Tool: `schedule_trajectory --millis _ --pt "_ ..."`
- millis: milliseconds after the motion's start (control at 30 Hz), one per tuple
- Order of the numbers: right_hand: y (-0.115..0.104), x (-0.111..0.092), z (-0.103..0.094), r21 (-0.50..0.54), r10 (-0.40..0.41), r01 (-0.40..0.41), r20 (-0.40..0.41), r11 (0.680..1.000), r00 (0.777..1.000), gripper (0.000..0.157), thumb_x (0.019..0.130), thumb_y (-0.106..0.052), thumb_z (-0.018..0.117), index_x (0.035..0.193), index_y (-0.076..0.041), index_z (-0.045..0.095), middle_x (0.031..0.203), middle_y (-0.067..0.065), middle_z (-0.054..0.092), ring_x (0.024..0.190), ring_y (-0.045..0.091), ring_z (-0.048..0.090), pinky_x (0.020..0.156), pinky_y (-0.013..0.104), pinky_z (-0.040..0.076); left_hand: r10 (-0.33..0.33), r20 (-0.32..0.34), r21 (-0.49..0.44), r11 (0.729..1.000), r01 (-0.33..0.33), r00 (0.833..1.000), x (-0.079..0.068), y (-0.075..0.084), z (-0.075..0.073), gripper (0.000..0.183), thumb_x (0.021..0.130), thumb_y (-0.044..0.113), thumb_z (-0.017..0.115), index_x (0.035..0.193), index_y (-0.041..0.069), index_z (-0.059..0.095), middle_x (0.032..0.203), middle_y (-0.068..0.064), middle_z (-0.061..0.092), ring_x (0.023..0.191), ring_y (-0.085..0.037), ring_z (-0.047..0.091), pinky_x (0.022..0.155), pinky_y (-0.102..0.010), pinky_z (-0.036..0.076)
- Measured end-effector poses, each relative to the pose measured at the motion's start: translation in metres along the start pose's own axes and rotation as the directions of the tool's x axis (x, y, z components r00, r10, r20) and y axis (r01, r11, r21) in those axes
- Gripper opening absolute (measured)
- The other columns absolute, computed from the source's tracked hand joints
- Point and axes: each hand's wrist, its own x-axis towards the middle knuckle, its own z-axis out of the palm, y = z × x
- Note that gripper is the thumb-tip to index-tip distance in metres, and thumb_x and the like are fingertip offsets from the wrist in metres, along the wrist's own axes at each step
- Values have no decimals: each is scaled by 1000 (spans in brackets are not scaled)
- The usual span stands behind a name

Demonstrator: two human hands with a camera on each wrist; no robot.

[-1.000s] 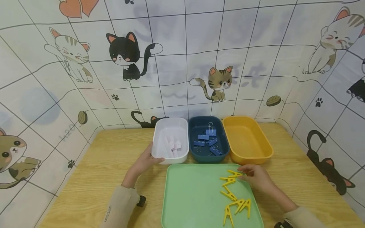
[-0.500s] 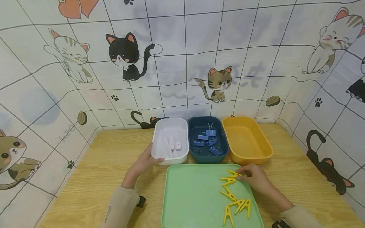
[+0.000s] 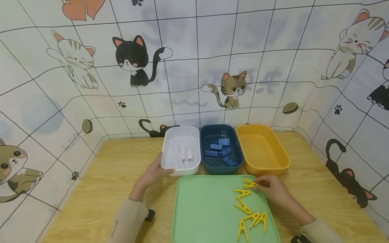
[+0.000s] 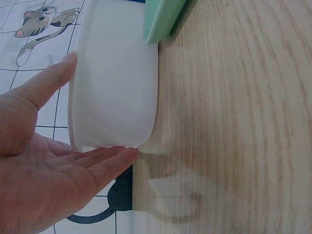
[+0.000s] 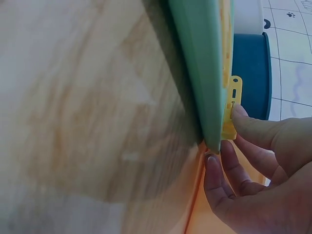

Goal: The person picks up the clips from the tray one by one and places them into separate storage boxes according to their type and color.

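My right hand (image 3: 273, 189) is at the green tray's far right corner, pinching a yellow clothespin (image 3: 250, 184) between thumb and fingers. In the right wrist view, the thumb lies against the end of that clothespin (image 5: 233, 109), and the other fingers are by the tray corner. Several more yellow clothespins (image 3: 243, 207) lie on the right side of the tray (image 3: 203, 209). My left hand (image 3: 155, 172) rests against the near left corner of a white bin (image 3: 182, 133), thumb at its front edge. In the left wrist view, its fingers (image 4: 109, 163) are nearly straight along the bin's side.
White clothespins (image 3: 184, 157) lie in the white bin. Beside it, a dark blue bin (image 3: 212, 131) contains several blue binder clips (image 3: 225, 152). A yellow bin (image 3: 261, 145) stands at the right of the row. Cat-print sheeting (image 3: 182, 67) backs the wooden table (image 3: 115, 175).
My right hand takes hold of the farthest yellow clothespin and shifts it slightly away from its neighbour. The left hand stays on the white bin.
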Motion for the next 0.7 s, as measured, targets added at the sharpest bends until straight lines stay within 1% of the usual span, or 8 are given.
schedule_trajectory --millis 167,233,333,433,567,667,700 --pt "0 1 -5 -2 13 -13 19 1000 1000 21 85 -14 79 99 0 75 96 10 72 81 20 64 67 28 53 -65 5 -26 998 65 998 0 6 0 92 89 10 74 159 9 14 154 -25 32 137 -44 36 110 -61 29" --pt "-1 1 -8 1 4 -4 16 1000 1000 21 85 -14 78 100 1 74 96 10 72 79 19 64 66 27 52 -71 7 -26 997 71 997 0 7 0 92 89 10 73 159 9 13 155 -25 31 137 -44 36 111 -61 29" --pt "-3 1 -11 13 -24 24 6 1000 1000 19 85 -11 78 99 1 74 95 9 73 79 19 64 66 27 52 -52 5 -19 998 52 999 -1 7 0 92 89 10 73 159 8 14 153 -26 33 135 -45 38 109 -62 31" --pt "-4 2 -14 21 -51 51 -7 998 999 16 86 -9 77 98 0 75 94 7 72 78 18 63 66 26 52 -18 2 -8 1000 18 1000 -2 5 0 92 88 12 74 158 8 14 151 -28 35 133 -47 39 107 -63 33" --pt "-6 4 -19 16 -80 81 -22 997 997 15 86 -8 76 98 0 75 95 8 72 77 17 63 65 26 52 23 5 -1 1000 -23 1000 -1 0 -1 92 89 17 74 159 8 15 150 -28 36 132 -47 40 105 -64 34" --pt "-9 6 -23 5 -72 72 -23 997 997 16 87 -9 76 99 1 74 97 9 72 79 18 64 67 27 53 28 13 2 1000 -28 1000 -1 -3 -1 93 89 19 74 159 9 14 151 -27 36 132 -46 41 106 -63 35" --pt "-10 6 -25 3 -58 58 -21 998 998 17 88 -10 75 100 1 74 96 9 72 80 19 64 67 27 53 22 13 -2 1000 -21 1000 -1 -3 -1 93 89 19 74 159 9 13 151 -28 36 132 -46 41 106 -63 34"
